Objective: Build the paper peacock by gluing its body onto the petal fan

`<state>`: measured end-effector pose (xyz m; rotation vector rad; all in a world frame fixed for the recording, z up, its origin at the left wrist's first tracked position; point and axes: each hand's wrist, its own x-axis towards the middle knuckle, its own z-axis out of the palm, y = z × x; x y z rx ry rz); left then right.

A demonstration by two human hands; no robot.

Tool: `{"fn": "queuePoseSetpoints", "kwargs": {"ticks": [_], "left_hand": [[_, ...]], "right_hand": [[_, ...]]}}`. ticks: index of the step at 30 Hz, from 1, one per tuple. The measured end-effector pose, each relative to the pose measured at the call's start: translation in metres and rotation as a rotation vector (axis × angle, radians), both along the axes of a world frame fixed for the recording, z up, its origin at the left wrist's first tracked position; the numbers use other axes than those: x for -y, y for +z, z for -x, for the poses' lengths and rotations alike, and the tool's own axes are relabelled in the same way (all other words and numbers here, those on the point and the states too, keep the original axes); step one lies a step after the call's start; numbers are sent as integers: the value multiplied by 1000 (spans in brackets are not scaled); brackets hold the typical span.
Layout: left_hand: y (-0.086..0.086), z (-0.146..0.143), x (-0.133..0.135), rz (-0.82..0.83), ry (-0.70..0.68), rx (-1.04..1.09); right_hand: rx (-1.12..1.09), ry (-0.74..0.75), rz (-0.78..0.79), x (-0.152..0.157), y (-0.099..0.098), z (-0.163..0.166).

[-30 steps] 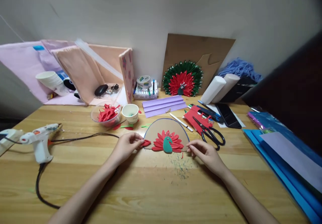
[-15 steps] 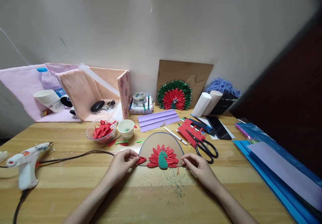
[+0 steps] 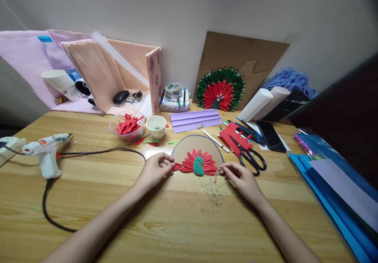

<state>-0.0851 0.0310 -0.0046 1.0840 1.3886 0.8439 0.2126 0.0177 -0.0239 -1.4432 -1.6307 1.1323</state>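
Observation:
A half-round cardboard piece [image 3: 189, 145] with a blue outline lies on the wooden table [image 3: 177, 223]. It carries red paper feathers and a green peacock body [image 3: 198, 165]. My left hand [image 3: 155, 170] pinches a red paper feather [image 3: 176, 166] at the piece's lower left corner. My right hand [image 3: 242, 178] rests at the lower right corner with its fingers closed on the cardboard's edge.
A white glue gun [image 3: 47, 154] with a black cord lies at the left. A bowl of red feathers [image 3: 126, 126], a paper cup [image 3: 156, 126], purple paper [image 3: 195, 120], black scissors [image 3: 249, 156], a finished peacock fan [image 3: 220, 89] and blue sheets [image 3: 333, 184] surround the work.
The view rose and then dropped back as my head moved. Both hands stayed at the cardboard's corners; the left hand keeps the red feather at the fan's left side.

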Motion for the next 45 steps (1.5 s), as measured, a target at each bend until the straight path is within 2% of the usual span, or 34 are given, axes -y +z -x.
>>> {"fn": "queuePoseSetpoints", "kwargs": {"ticks": [12, 20, 25, 33, 42, 45], "left_hand": [[5, -2, 0, 8, -90, -68], [8, 7, -18, -235, -339, -337], [16, 4, -27, -305, -436, -434], [15, -1, -29, -278, -467, -413], [19, 7, -22, -111, -390, -317], [17, 6, -19, -103, -377, -276]], "right_hand": [[8, 17, -4, 2, 3, 0], [4, 24, -15, 3, 9, 3], [1, 23, -24, 3, 9, 3], [-14, 2, -24, 3, 10, 1], [4, 7, -35, 3, 11, 2], [13, 11, -32, 3, 12, 2]]}}
